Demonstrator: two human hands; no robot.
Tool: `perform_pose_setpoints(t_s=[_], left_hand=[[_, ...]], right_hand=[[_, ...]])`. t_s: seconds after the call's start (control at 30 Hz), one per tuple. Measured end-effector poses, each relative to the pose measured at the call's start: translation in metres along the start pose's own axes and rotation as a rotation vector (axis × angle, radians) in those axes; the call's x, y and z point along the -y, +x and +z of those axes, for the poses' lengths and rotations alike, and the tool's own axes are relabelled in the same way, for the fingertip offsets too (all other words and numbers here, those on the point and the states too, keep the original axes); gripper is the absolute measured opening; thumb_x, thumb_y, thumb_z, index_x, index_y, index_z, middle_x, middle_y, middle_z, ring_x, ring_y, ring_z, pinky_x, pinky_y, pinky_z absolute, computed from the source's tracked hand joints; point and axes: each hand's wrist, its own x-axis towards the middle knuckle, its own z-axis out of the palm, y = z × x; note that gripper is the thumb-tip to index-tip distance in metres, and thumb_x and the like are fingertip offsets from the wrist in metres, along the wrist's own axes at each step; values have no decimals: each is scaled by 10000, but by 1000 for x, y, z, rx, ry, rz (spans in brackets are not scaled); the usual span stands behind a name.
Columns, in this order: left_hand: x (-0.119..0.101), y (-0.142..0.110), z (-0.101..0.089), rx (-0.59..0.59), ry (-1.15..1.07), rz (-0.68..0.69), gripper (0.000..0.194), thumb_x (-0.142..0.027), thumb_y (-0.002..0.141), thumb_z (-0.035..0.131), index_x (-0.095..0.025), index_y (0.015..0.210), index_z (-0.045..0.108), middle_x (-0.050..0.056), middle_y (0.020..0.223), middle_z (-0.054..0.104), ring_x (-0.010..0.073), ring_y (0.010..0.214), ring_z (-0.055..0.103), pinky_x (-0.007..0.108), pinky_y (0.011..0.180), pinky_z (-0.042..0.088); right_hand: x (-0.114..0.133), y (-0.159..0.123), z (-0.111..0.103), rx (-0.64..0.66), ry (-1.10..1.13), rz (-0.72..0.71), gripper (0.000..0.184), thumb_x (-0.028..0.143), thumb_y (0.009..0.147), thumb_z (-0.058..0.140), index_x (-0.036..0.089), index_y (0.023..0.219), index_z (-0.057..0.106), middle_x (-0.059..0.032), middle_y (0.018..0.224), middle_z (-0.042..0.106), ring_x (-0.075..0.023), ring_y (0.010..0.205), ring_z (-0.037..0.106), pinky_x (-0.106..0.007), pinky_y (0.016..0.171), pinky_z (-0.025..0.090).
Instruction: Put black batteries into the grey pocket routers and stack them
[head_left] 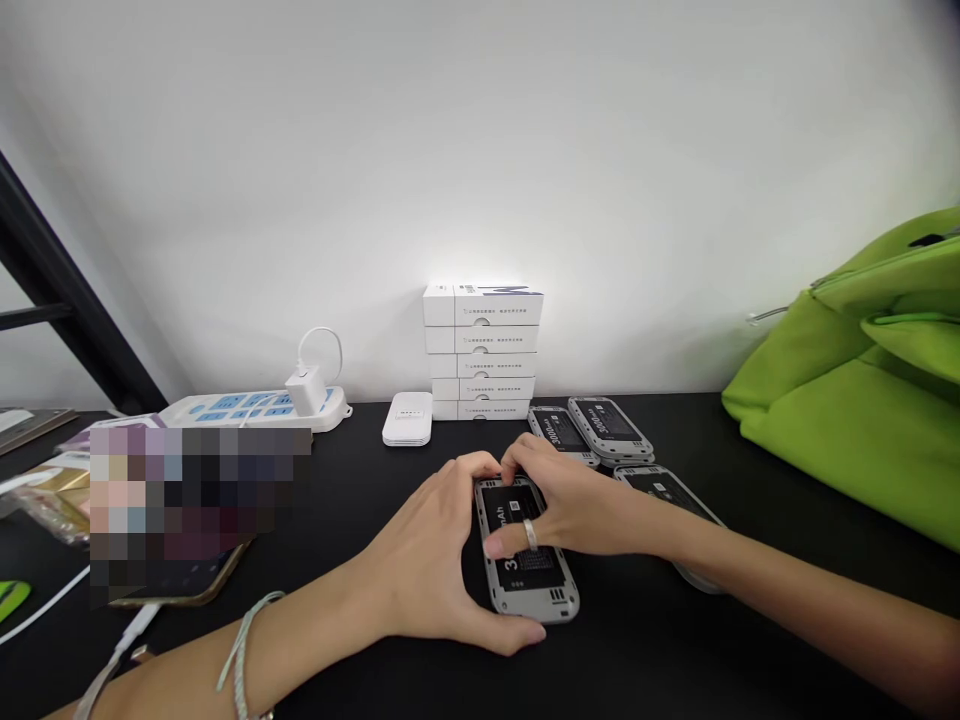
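A grey pocket device lies open-backed on the black table, its black battery showing. My left hand wraps round the device's left side, thumb along its near edge and fingers curled over its far end. My right hand rests on top, the ringed thumb pressing the battery and the fingers curled at the far edge. Just right of it, a third open-backed device lies partly under my right forearm. Two more open-backed devices sit side by side behind.
A stack of white boxes stands against the wall, with a white closed device beside it. A white power strip with a charger lies at the left. A green bag fills the right side. A phone and papers lie at left.
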Motion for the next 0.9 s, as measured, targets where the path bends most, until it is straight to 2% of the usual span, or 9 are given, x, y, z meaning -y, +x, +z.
perform_pose_setpoints(t_s=[0.1,0.23,0.3,0.4,0.47,0.57,0.7,0.77,0.9], left_hand=[[2,1,2,-47,8,-40,872,-480,546,822,-245,1200,295,77,1110,487,296,968,574,478,804,530],[1,3,3,-125,49,-97,833,-467,564,801,-238,1176,284,97,1150,467,315,1009,558,505,832,514],[1,3,3,-148,76,-135,855,-483,593,785,-228,1218,261,111,1166,459,330,1053,536,522,862,499],[2,2,2,-174,113,-195,841,-500,668,747,-226,1280,240,123,1207,447,340,1124,493,534,910,478],[3,1,3,-170,128,-211,761,-491,728,713,-242,1294,269,115,1235,453,336,1153,477,536,934,469],[7,-1,5,-158,146,-215,607,-477,823,636,-265,1303,331,113,1295,461,352,1236,431,562,977,439],[12,-2,8,-180,184,-208,514,-442,910,544,-274,1351,339,115,1433,393,359,1399,259,599,1069,352],[14,-1,9,-187,191,-198,463,-397,940,499,-276,1354,330,112,1450,382,344,1398,273,590,1072,358],[15,1,9,-203,171,-189,382,-297,960,439,-287,1323,320,96,1391,432,310,1330,375,555,1055,391]], right_hand=[[6,2,0,-102,64,-68,454,442,667,776,250,798,386,9,937,449,-197,847,485,-348,729,473],[11,-2,-13,104,383,-184,386,263,735,731,271,915,389,33,963,548,-162,771,619,-330,673,533],[6,1,-22,41,480,-180,398,245,747,719,278,1012,423,0,1091,561,-152,732,665,-344,674,559],[-10,11,-33,-213,379,-133,455,327,720,758,267,1106,524,-57,1230,563,-201,796,677,-409,715,574],[-22,18,-37,-254,243,-97,381,362,738,743,245,1076,614,-69,1236,599,-241,877,669,-450,780,562],[-35,23,-39,-206,123,-76,273,402,774,706,204,962,712,-95,1291,598,-275,971,663,-449,862,537],[-44,23,-39,-41,36,-160,551,498,650,798,252,1130,686,-68,1391,546,-321,1202,554,-429,973,492],[-46,22,-39,0,-64,-196,637,540,635,798,281,1197,644,-55,1421,520,-332,1279,484,-457,1029,445],[-47,22,-35,20,-230,-187,607,621,767,658,301,1279,595,-46,1512,428,-351,1384,360,-517,1112,325]])
